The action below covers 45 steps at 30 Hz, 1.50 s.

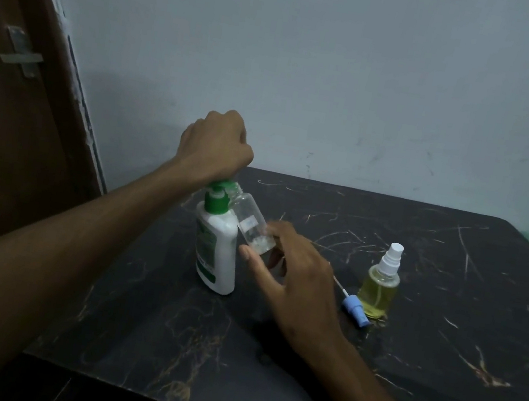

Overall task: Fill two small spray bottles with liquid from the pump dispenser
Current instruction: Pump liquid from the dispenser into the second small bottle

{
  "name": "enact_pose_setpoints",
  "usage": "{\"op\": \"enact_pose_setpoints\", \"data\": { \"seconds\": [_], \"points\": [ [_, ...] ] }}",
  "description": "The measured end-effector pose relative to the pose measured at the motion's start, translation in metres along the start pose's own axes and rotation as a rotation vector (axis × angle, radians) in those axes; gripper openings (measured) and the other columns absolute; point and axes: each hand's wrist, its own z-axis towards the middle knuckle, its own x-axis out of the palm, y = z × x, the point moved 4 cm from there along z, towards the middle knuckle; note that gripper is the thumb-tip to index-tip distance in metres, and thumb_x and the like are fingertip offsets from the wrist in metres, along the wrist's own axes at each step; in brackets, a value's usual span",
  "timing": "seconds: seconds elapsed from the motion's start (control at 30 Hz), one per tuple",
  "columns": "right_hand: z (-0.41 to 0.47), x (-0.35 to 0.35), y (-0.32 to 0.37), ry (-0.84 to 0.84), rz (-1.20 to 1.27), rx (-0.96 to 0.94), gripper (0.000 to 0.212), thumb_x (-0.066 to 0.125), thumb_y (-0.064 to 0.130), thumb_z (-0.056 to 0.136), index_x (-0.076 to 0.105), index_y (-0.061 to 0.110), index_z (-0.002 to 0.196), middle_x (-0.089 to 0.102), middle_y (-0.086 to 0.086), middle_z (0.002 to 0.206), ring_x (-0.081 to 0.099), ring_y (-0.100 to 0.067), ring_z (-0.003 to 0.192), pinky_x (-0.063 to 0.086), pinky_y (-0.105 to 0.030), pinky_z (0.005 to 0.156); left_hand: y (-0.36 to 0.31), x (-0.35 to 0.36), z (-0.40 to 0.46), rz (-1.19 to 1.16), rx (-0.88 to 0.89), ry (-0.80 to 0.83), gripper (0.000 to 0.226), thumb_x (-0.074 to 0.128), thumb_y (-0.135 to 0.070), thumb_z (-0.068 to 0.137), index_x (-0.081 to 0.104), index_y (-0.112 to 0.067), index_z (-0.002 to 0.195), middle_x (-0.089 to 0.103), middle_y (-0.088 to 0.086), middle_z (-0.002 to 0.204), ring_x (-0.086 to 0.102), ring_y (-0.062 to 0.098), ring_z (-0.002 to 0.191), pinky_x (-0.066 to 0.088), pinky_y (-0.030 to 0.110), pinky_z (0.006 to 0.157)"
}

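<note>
My left hand (216,144) sits curled in a fist on top of the green pump head (220,188) of the pump dispenser (217,248), a white bottle with a green collar that stands upright on the dark, marble-patterned table (401,378), left of centre. The fingers fold down over the pump head and hide most of it; only its green edge shows beneath the heel of the hand.

My right hand (296,274) holds the clear spray bottle (252,222), capless and tilted, with its open neck raised to the pump's spout and its base lower and to the right. Thumb and fingers curl round the lower end of this bottle; the thumb tip lies just below its base. A little pale liquid, frothy in appearance, lies in the bottom of it, and a small label shows on its side. The bottle rests against or just beside the dispenser's shoulder; I cannot tell which.

To the right, well apart from the dispenser, the second spray bottle (379,284) stands upright, capped with a white sprayer and filled with yellow liquid. Just beside its base lies a loose blue sprayer cap (357,308), its thin dip tube pointing toward my right hand.

A brown door (8,125) with a metal latch (21,56) stands at far left, beside a pale wall (345,74).
</note>
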Motion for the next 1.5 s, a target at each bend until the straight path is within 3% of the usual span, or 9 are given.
{"op": "enact_pose_setpoints", "data": {
  "seconds": [0.33,0.5,0.83,1.2,1.37,1.5],
  "points": [
    [-0.001,0.001,-0.003,-0.04,0.007,-0.007,0.033,0.059,0.055,0.1,0.064,0.028,0.118,0.066,0.013,0.098,0.06,-0.005,0.083,0.053,-0.032,0.072,-0.002,-0.006,-0.004,-0.017,-0.019,0.0,0.026,0.059,-0.017,0.072,0.078,-0.013,0.09,0.076,0.008,0.082,0.072,0.034,0.081,0.063,0.046,0.08],
    [-0.002,-0.002,-0.002,-0.042,0.025,-0.021,0.03,0.06,0.054,0.1,0.063,0.028,0.116,0.066,0.013,0.097,0.061,-0.005,0.083,0.052,-0.029,0.072,-0.006,-0.011,-0.004,-0.016,0.008,-0.024,0.028,0.059,-0.023,0.074,0.076,-0.014,0.095,0.075,0.006,0.092,0.07,0.031,0.082,0.063,0.047,0.081],
    [-0.001,-0.001,-0.004,-0.048,0.031,-0.022,0.033,0.061,0.056,0.099,0.064,0.029,0.117,0.067,0.013,0.1,0.062,-0.005,0.085,0.054,-0.03,0.073,-0.003,-0.012,-0.004,-0.052,0.007,-0.051,0.022,0.064,-0.018,0.079,0.078,-0.016,0.096,0.075,0.004,0.086,0.071,0.028,0.081,0.062,0.041,0.079],
    [-0.001,-0.001,-0.006,-0.077,0.023,-0.026,0.034,0.063,0.055,0.098,0.067,0.028,0.118,0.066,0.014,0.096,0.06,-0.002,0.083,0.048,-0.018,0.073,-0.008,-0.012,-0.005,-0.038,0.021,-0.038,0.026,0.063,-0.021,0.075,0.077,-0.019,0.096,0.074,0.005,0.092,0.07,0.03,0.084,0.061,0.045,0.086],
    [0.0,0.0,-0.009,-0.07,0.034,-0.015,0.035,0.059,0.059,0.099,0.065,0.029,0.115,0.066,0.011,0.094,0.062,-0.005,0.083,0.053,-0.03,0.071,-0.007,-0.009,-0.007,-0.058,0.015,-0.026,0.027,0.06,-0.018,0.074,0.079,-0.017,0.094,0.076,0.003,0.082,0.072,0.028,0.081,0.063,0.043,0.081],
    [-0.001,-0.001,-0.008,-0.065,0.027,-0.015,0.036,0.059,0.06,0.099,0.066,0.029,0.114,0.066,0.012,0.092,0.061,-0.005,0.082,0.051,-0.029,0.071,-0.004,-0.01,-0.006,-0.052,0.013,-0.035,0.023,0.064,-0.015,0.078,0.079,-0.015,0.095,0.076,0.004,0.085,0.072,0.028,0.082,0.062,0.04,0.08]
  ]
}}
